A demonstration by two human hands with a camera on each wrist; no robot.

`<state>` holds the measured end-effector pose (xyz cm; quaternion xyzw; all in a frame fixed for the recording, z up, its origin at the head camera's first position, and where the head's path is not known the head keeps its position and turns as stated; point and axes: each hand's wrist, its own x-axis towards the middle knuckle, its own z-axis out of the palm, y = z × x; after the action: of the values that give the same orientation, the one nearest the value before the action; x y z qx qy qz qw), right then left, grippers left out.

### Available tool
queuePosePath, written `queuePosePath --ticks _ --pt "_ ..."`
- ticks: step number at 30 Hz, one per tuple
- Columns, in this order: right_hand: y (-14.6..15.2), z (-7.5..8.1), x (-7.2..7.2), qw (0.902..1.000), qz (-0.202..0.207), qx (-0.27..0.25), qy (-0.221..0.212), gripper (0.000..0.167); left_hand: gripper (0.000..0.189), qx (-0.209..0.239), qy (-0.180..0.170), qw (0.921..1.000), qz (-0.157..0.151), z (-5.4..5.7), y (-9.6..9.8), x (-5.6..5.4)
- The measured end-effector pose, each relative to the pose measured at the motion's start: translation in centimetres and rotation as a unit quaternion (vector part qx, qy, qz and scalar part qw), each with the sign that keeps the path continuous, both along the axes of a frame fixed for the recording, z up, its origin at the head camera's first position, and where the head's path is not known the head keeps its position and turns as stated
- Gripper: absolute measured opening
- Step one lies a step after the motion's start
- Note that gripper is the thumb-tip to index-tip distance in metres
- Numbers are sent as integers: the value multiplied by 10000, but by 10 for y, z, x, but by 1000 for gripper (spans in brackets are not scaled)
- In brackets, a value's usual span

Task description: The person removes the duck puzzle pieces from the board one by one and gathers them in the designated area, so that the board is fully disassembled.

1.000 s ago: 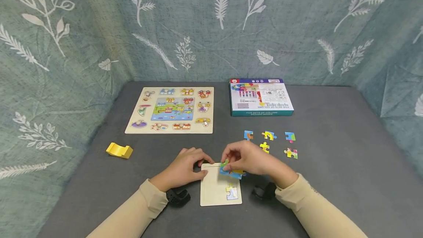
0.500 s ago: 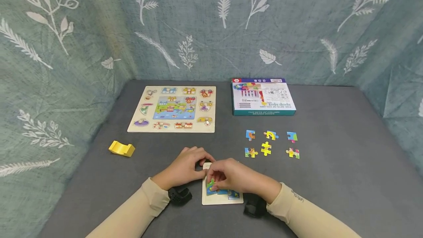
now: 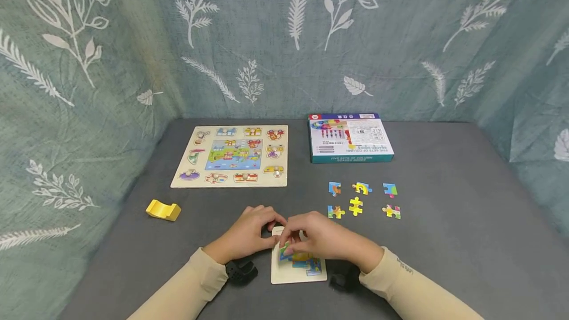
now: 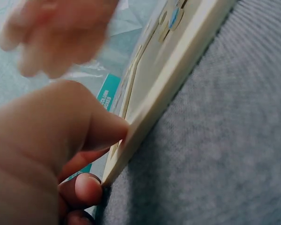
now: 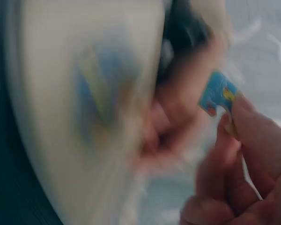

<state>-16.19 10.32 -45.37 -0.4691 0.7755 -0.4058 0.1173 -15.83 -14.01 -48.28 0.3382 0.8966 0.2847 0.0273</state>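
My left hand [image 3: 251, 231] grips the upper left corner of a small wooden puzzle board [image 3: 277, 276]. In the left wrist view its thumb [image 4: 110, 131] presses against the board's edge, with other fingertips at the corner. Over the board's left side, my right hand [image 3: 317, 238] pinches a blue and green jigsaw piece [image 3: 284, 255]. The right wrist view shows this piece [image 5: 218, 93] between thumb and fingertip, its picture side visible. Another blue jigsaw piece [image 3: 313, 267] lies in the board's lower right, with more blue and yellow beside it, partly hidden under my right hand.
Several loose jigsaw pieces [image 3: 355, 206] lie in two rows right of and beyond the board. Farther back are a wooden knob puzzle [image 3: 188, 181] and a flat boxed toy [image 3: 351, 158]. A yellow curved block [image 3: 163, 210] sits at the left. A patterned cloth [image 3: 284, 73] hangs behind.
My right hand has moved left and nearer across the board, from its upper right, carrying a piece. More blue shows beside the lower right piece. My left hand keeps its grip; the view tilts slightly.
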Motion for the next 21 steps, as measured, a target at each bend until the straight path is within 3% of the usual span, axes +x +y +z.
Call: queuePosePath --ticks 3,6,8,13,21 --pt "22 18 -10 9989 -450 127 -25 11 21 18 -49 10000 2 -1 -2 1" --pt "49 32 -20 9915 -1025 796 -5 14 23 103 -67 9999 -19 -2 -3 1" --pt "63 35 -23 9845 -1190 1285 -71 16 23 140 -81 9999 -59 -2 -2 0" --pt "71 30 -26 9749 -1098 1919 -264 19 23 210 -109 9997 -77 -3 -3 0" --pt "61 20 -23 9676 -1464 2056 29 22 24 299 -69 9995 -94 -4 -6 -2"
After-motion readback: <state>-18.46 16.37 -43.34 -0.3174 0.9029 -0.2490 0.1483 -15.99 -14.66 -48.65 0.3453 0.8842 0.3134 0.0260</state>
